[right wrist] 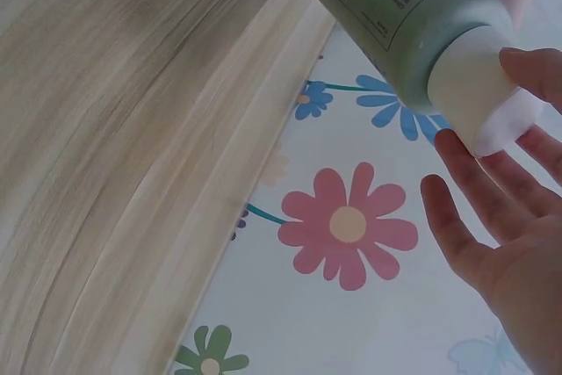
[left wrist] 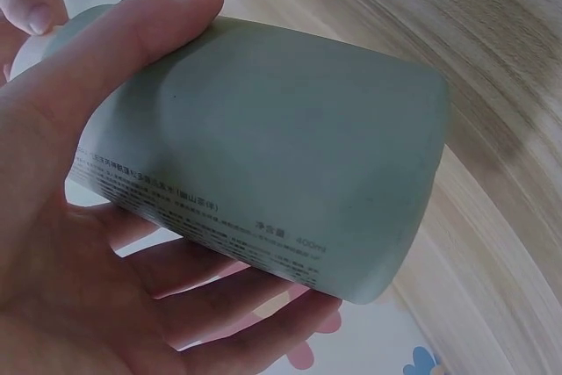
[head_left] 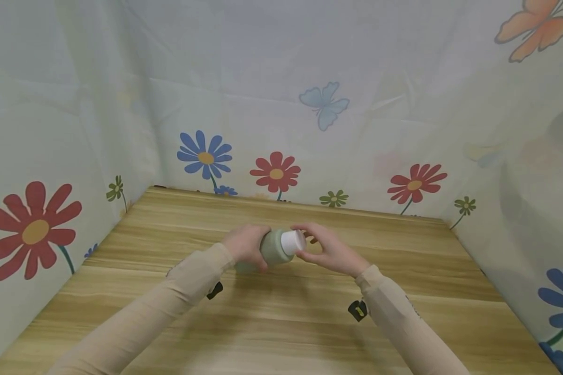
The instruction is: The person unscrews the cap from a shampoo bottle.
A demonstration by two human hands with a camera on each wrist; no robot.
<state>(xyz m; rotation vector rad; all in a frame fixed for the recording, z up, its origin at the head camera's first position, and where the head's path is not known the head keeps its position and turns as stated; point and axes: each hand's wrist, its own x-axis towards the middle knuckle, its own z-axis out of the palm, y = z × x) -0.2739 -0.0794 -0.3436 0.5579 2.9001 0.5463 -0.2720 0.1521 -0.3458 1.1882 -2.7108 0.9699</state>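
Observation:
A pale green 400 ml bottle (left wrist: 290, 147) with small printed text lies tilted over the table, its white cap (head_left: 293, 242) pointing right. My left hand (head_left: 246, 246) grips the bottle's body, thumb across the upper side and fingers curled underneath. At the cap end is my right hand (head_left: 326, 249). Its thumb (right wrist: 536, 75) presses one side of the white cap, and fingertips meet the far side; the other fingers are spread apart. In the right wrist view, a boxed label shows on the bottle's side.
Below the hands spreads a wood-grain table (head_left: 281, 333). Its back and side edges meet a pale cloth backdrop (head_left: 244, 67) printed with flowers and butterflies. A small black strap end hangs at each wrist.

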